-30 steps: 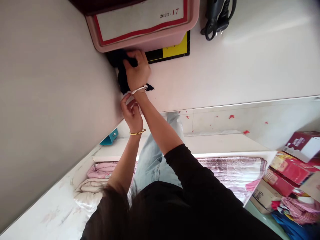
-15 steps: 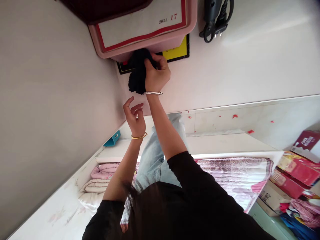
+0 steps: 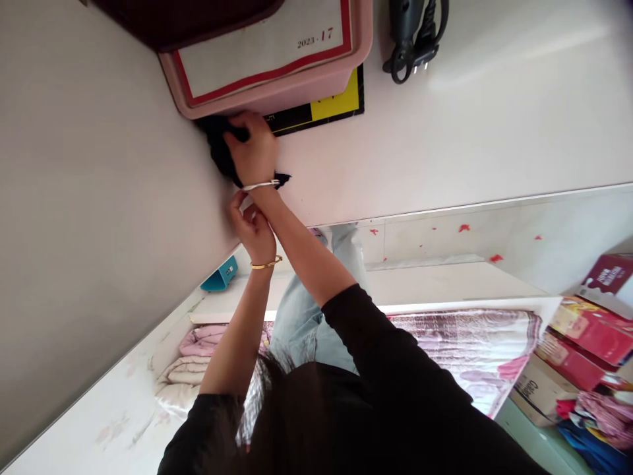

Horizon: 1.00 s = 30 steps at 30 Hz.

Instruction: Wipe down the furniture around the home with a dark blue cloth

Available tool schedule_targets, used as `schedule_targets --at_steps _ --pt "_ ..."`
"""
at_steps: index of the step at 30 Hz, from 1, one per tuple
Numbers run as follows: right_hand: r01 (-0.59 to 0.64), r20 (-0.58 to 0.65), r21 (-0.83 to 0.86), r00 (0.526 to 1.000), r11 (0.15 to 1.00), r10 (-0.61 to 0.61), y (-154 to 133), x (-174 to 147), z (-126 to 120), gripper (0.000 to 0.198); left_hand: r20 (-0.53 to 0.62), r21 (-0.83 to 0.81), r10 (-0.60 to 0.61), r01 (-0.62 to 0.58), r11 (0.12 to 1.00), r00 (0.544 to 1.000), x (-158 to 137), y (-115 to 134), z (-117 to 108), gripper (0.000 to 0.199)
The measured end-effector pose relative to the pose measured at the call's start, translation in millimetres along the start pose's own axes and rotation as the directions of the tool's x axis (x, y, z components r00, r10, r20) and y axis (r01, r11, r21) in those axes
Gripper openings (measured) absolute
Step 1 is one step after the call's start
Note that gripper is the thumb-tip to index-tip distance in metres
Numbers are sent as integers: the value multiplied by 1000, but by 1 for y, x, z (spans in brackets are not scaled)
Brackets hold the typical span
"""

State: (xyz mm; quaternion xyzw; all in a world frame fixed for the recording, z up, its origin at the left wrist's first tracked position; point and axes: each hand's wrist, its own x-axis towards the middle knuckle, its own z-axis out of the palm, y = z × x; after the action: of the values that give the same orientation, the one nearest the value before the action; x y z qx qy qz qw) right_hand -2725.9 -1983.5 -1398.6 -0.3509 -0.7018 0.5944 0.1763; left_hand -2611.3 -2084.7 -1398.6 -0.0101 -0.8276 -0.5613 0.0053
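Observation:
My right hand (image 3: 254, 150) grips a dark crumpled cloth (image 3: 220, 142) against the pale surface, in the corner by the wall. Part of the cloth sticks out beyond the wrist with the silver bracelet. Close below, my left hand (image 3: 254, 231), with a gold bracelet, has its fingers loosely curled and apart. Nothing shows in it, and it is near or touching my right wrist. Just above the cloth stands a pink bin (image 3: 277, 99) holding a paper marked 2023·17 (image 3: 257, 53). A black and yellow flat item (image 3: 333, 105) lies partly beneath the bin.
A dark cord with a plug (image 3: 413, 39) lies right of the bin. The wall (image 3: 99, 165) rises on the left. Below the surface edge are a blue box (image 3: 222, 274), folded bedding (image 3: 190, 376) and, at far right, several stacked boxes (image 3: 588, 323).
My right hand has moved left with the cloth, from below the bin's middle toward the wall corner. My left hand has shifted slightly left, and the view has shifted a little.

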Motion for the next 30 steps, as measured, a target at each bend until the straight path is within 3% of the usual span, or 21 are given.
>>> schedule_targets --at_steps 2,6,9,12,15,20,23,25,28,30 --pt "47 86 -14 995 999 -45 6 -5 -3 24 -48 -4 6 -7 1000 999 8 -3 3 38" --pt "78 3 159 997 984 -80 33 -34 -52 19 -54 -53 23 -26 998 998 18 -8 16 36" --pt "29 38 321 998 947 -44 57 -54 -96 28 50 -81 -14 18 997 999 16 -7 26 34" --pt "-57 107 366 994 929 19 70 -56 -122 44 122 -11 -132 134 991 984 6 1 26 25" --pt "-101 174 370 984 923 38 68 -47 -136 47 32 64 -210 207 976 977 -6 12 19 24" --pt "-165 384 305 923 938 38 49 -35 -170 49 -196 130 -198 225 966 961 -20 25 27 34" --pt "-130 479 214 878 968 12 44 -24 -200 45 -220 -138 -364 341 930 905 -29 30 44 42" --pt "-87 486 137 874 987 10 46 -13 -220 41 -110 -402 -486 409 819 867 -39 32 57 44" --pt "4 470 42 882 999 -23 52 5 -247 45 3 -597 -479 386 703 878 -55 33 76 45" --pt "52 484 18 873 999 -54 54 14 -263 52 -85 -594 -437 306 744 896 -61 32 87 37"
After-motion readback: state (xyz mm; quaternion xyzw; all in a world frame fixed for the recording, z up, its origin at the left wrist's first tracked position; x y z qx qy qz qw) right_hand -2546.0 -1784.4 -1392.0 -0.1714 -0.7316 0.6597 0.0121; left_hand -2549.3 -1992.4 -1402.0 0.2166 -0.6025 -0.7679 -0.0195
